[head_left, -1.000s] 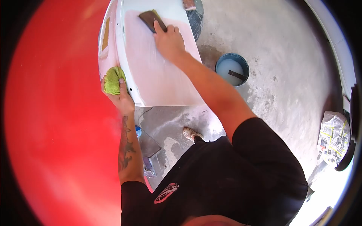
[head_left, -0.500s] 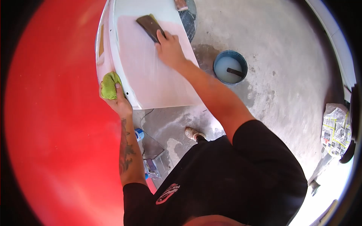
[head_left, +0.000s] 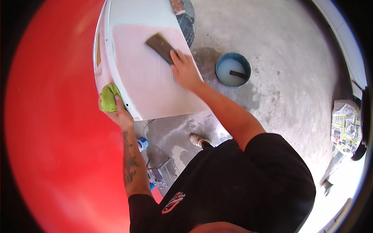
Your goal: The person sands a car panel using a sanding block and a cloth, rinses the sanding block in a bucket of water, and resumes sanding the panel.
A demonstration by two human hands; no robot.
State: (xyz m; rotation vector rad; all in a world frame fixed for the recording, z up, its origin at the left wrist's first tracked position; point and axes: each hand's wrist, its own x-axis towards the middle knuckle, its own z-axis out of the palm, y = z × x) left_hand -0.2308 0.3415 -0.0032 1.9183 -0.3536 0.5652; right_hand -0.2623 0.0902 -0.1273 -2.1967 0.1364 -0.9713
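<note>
A white panel with a pinkish area (head_left: pixel 155 89) spans the upper middle of the view. My right hand (head_left: pixel 185 70) grips one end of a dark, flat block (head_left: pixel 160 46), which lies on the pinkish surface. At the panel's left edge, my left hand (head_left: pixel 121 115) holds a bunched green cloth (head_left: pixel 110 98) against the rim, near a small dark hole. The underside of the block is hidden.
A bucket of cloudy water (head_left: pixel 232 70) with a dark strip in it stands on the concrete floor, right of the panel. A reddish block (head_left: pixel 177 7) sits at the panel's top edge. Red bodywork (head_left: pixel 66 116) fills the left. A blue-and-white can (head_left: pixel 142 144) is below the panel.
My right hand has moved the dark block down the panel, towards me. The panel and my left hand with the cloth appear lower and further left in view.
</note>
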